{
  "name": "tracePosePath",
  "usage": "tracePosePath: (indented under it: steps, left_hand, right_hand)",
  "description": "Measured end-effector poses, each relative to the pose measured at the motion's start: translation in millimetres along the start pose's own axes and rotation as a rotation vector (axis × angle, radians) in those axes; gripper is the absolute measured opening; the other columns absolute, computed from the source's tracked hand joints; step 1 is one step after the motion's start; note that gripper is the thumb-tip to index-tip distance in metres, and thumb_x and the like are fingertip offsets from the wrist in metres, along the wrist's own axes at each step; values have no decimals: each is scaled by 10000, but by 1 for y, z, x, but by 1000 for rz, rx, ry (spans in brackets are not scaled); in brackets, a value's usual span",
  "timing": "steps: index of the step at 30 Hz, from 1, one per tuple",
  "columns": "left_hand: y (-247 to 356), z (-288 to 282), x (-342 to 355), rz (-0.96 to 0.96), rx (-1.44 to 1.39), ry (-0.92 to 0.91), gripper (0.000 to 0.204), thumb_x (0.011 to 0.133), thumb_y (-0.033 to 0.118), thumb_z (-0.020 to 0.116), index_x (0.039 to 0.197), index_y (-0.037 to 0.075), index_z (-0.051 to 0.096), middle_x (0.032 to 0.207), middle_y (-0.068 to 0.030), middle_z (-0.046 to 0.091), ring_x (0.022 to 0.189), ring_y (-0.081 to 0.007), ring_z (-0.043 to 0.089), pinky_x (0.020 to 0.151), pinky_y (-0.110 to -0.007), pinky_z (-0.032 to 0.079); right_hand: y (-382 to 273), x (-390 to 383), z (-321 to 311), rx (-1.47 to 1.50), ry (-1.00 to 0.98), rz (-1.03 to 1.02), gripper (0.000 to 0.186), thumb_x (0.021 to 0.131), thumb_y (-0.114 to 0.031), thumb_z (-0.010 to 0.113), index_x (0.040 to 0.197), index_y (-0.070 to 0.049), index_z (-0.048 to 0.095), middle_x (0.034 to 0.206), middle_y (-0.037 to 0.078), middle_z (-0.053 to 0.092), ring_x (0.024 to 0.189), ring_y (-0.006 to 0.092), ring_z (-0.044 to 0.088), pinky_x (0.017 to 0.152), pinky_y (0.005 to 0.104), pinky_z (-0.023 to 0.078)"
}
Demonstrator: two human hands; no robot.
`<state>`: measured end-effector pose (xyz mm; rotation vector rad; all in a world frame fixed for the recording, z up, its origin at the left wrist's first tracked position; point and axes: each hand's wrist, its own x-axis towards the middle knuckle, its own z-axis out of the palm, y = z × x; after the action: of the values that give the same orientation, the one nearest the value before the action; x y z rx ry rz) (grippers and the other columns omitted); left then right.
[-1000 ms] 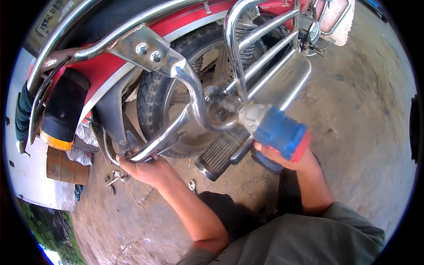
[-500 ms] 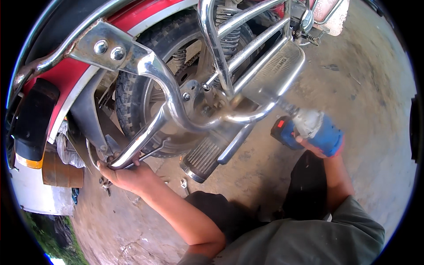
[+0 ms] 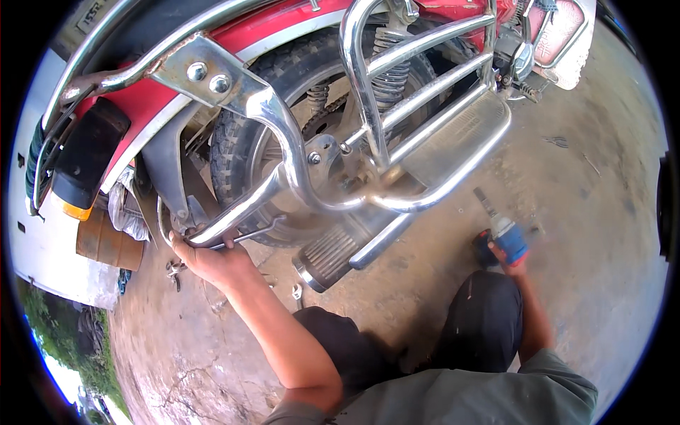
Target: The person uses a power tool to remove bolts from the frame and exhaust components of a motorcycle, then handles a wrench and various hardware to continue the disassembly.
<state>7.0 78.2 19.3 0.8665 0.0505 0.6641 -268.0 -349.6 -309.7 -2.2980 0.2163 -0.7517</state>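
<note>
My left hand (image 3: pixel 205 256) grips the lower end of a chrome guard frame (image 3: pixel 368 134) on the rear of a red motorcycle, close to the black rear tyre (image 3: pixel 237 152). My right hand (image 3: pixel 511 261) holds a blue power wrench (image 3: pixel 501 232) low near the concrete ground, its socket bit pointing up and away from the bike. The wrench is well clear of the chrome bars and the ribbed exhaust muffler (image 3: pixel 333 256). My knees are bent below both arms.
A red tail section with a dark rear lamp (image 3: pixel 85 166) sits at the left. Small spanners (image 3: pixel 173 271) lie on the ground by the wheel, another (image 3: pixel 297 291) under the muffler. A rusty drum (image 3: pixel 106 241) and a white vehicle (image 3: pixel 42 234) stand at the far left.
My right hand has pulled the power wrench off the chrome frame and lowered it toward the ground at the right. The left hand has kept its grip on the frame's lower end.
</note>
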Motion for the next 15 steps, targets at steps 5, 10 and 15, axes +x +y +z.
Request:
tracePosePath:
  steps: [5, 10, 15]
  left_hand:
    - [0, -3, -1, 11, 26, -10, 322, 1057, 404, 445, 1128, 131, 600, 920, -55, 689, 557, -172, 544, 383, -285, 307]
    - [2, -4, -4, -45, 54, 50, 319, 1053, 446, 506, 1106, 140, 582, 852, -26, 646, 617, -132, 587, 408, -263, 312]
    - [1, -12, 1, -34, 29, -5, 322, 1080, 402, 442, 1111, 112, 577, 871, -64, 687, 526, -164, 557, 367, -268, 321]
  right_hand:
    - [8, -10, 7, 61, -167, 307, 296, 901, -207, 804, 1132, -49, 706, 1026, 101, 725, 962, 282, 695, 847, 382, 537]
    - [-10, -8, -4, 119, -94, 224, 323, 853, -111, 825, 1147, -45, 708, 1031, 75, 738, 960, 212, 695, 862, 349, 541]
    - [-21, -8, -12, 216, -122, 372, 341, 831, -8, 788, 1160, -35, 702, 1041, 73, 741, 974, 187, 687, 867, 344, 540]
